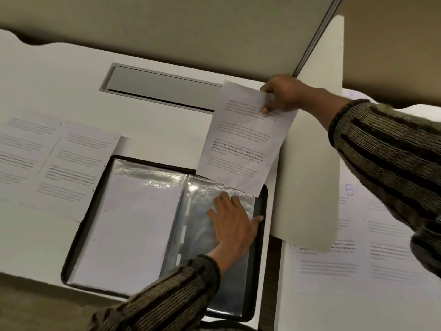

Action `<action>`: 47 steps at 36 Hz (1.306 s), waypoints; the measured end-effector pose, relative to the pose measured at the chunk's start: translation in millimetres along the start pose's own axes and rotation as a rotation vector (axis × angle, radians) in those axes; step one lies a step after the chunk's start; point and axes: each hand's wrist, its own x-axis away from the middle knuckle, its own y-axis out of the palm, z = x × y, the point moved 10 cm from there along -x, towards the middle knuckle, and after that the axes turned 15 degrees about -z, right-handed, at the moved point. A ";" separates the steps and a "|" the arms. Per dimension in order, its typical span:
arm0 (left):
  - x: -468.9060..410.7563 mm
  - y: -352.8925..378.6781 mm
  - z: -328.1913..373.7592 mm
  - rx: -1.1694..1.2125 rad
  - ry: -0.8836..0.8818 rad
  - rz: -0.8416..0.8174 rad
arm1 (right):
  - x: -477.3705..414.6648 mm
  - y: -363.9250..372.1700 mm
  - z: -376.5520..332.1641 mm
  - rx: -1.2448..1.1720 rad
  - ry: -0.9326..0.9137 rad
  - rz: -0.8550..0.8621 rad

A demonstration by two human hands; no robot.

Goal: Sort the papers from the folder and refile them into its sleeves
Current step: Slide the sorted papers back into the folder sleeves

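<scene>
One sheet about to go into the folder's right sleeve

The folder lies open on the counter with two sleeves showing. The left sleeve already seems to hold a page, and the right sleeve looks unfilled. The left hand lies flat on it with fingers spread, gripping nothing. The right hand pinches one printed sheet near its top edge, its bottom edge hanging over the top of that sleeve. I'd judge the refiling early on: two loose pages lie left of the folder. At least two more pages sit beyond the divider, one marked 5, though that pile is too blurred to count.
</scene>
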 end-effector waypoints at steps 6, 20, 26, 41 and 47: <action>-2.0 0.8 1.8 0.051 -0.017 -0.020 | -8.3 -15.6 5.1 0.043 -0.013 -0.027; 21.5 -23.4 -31.0 0.466 -0.054 0.193 | -10.8 -45.7 10.4 -0.102 -0.025 -0.046; 41.0 -21.9 -54.5 0.844 -0.090 0.233 | -7.5 -59.7 21.7 -0.177 0.017 -0.043; 38.9 -25.4 -59.3 1.062 -0.116 0.211 | -6.0 -49.4 13.1 -0.278 0.052 -0.136; 50.1 -35.2 -62.2 0.854 -0.092 0.337 | -7.0 -54.7 18.1 -0.316 0.072 -0.163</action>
